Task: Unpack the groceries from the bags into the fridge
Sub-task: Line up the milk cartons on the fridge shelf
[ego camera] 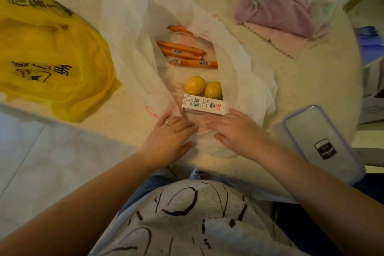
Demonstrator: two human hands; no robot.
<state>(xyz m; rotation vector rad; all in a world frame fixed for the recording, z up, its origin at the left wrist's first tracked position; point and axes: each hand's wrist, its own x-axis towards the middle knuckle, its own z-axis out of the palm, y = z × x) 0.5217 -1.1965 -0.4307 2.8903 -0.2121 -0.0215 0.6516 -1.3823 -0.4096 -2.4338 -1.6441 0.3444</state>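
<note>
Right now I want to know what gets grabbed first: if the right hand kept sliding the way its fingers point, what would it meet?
Probably the carton: the right hand points up-left at it.

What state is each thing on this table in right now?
White bag: open, spread flat.
Sausages: lying inside it.
Lemons: inside, side by side.
Carton: lying flat.
Yellow bag: slumped.
Container: lidded.
Left hand: flat on bag.
Right hand: flat, touching carton.
</note>
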